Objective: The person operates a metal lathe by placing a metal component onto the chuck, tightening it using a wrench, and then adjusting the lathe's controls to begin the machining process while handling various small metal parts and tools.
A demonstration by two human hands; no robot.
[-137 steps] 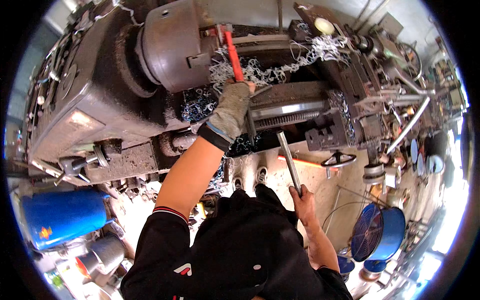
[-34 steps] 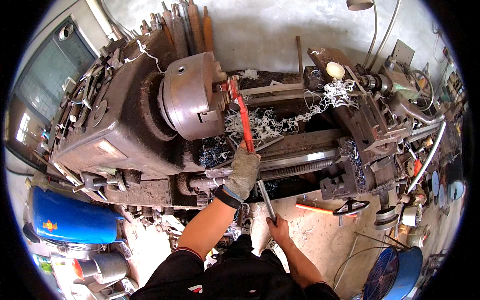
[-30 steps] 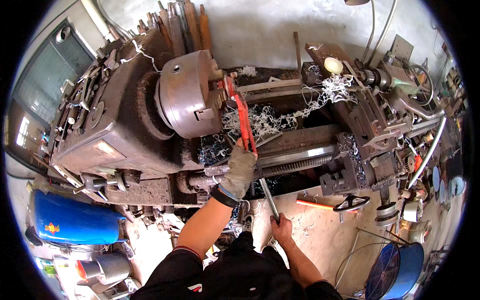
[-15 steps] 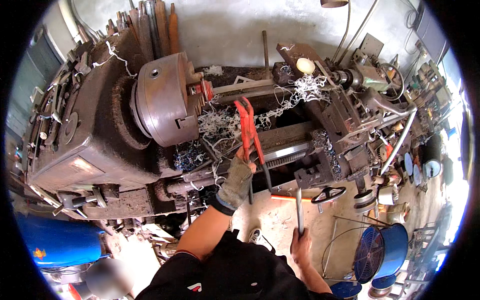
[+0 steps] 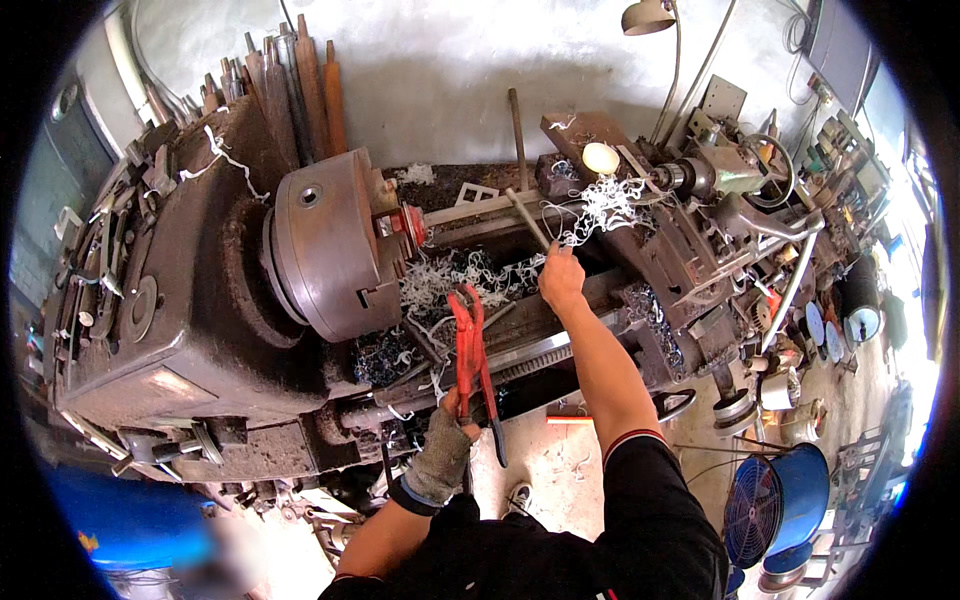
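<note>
Lathe [image 5: 200, 330] fills left and centre of the scene, dirty, with its big round chuck [image 5: 325, 245] facing right. Left hand [image 5: 445, 450], in a grey fingerless glove, is wrapped around the handles of red pliers [image 5: 470, 345]; the pliers point up and far, tips near the curled metal swarf [image 5: 455, 285] piled on the bed just right of the chuck. Can't tell if the tips touch any of it. Right hand [image 5: 562, 280], bare, is stretched out far over the bed, fingers closed on the near end of a thin metal rod [image 5: 525, 218] that slants away to the far left. A 2nd tangle of pale swarf [image 5: 600, 205] sits just right of that hand, on the carriage [image 5: 660, 260]. Right forearm is bare, with a black sleeve from the elbow down. Steel bars [image 5: 300, 85] lean against the far wall behind the headstock. A blue fan [image 5: 765, 510] stands on the floor near right, and a blue drum [image 5: 130, 525], blurred, is near left. Lamp [image 5: 645, 18] hangs at the far top.
</note>
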